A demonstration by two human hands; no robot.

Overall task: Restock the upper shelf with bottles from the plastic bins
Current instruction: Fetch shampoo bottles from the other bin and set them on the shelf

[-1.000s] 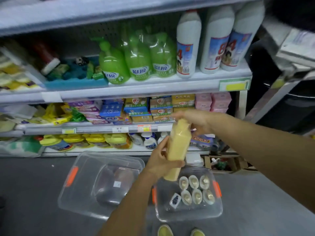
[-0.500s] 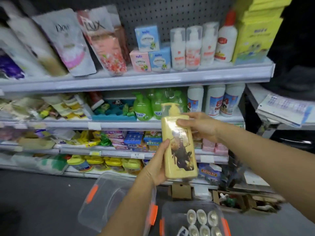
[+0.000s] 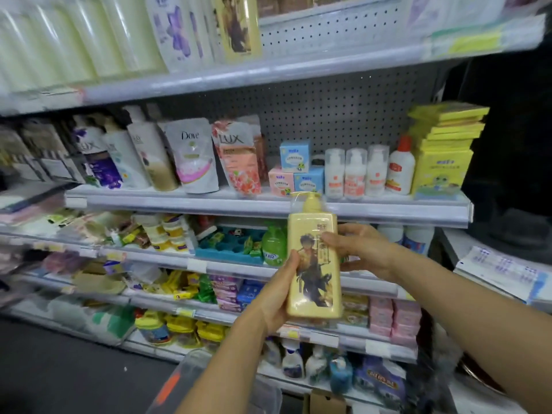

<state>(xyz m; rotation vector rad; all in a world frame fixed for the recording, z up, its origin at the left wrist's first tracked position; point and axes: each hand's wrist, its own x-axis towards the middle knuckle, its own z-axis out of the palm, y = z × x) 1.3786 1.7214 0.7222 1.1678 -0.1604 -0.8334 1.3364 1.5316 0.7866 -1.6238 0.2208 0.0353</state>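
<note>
I hold a yellow pump bottle point(image 3: 313, 264) upright in front of the shelves, its label with a printed figure facing me. My left hand point(image 3: 276, 294) grips its lower left side. My right hand point(image 3: 361, 249) grips its right edge at mid height. The upper shelf point(image 3: 268, 70) runs across the top of the view; a matching yellow bottle point(image 3: 239, 25) stands on it beside white and purple bottles, with bare pegboard to its right. A corner of a clear plastic bin point(image 3: 191, 380) with an orange latch shows at the bottom.
Refill pouches, small boxes and white pump bottles point(image 3: 355, 171) fill the shelf below the top one. Green bottles, soaps and boxes crowd the lower shelves. A stack of yellow boxes point(image 3: 445, 150) stands at the right end. Papers point(image 3: 504, 270) lie on a ledge at right.
The view has tilted upward, bringing the top shelf in and dropping the bins mostly out. The bottle has risen with both hands, from over the bin to shelf height.
</note>
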